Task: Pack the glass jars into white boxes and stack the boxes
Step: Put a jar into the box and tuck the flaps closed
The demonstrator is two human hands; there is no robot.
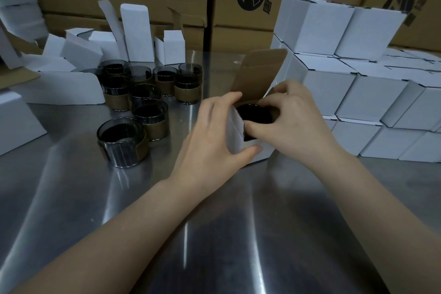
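Jar [254,114] sits inside open white box [238,136] on table [214,222].

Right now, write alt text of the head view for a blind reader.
Two bare hands work an open white box on a steel table: the left hand grips its side, the right hand curls over its open top, where a dark glass jar sits inside. More loose jars stand to the left, closed white boxes are stacked to the right.
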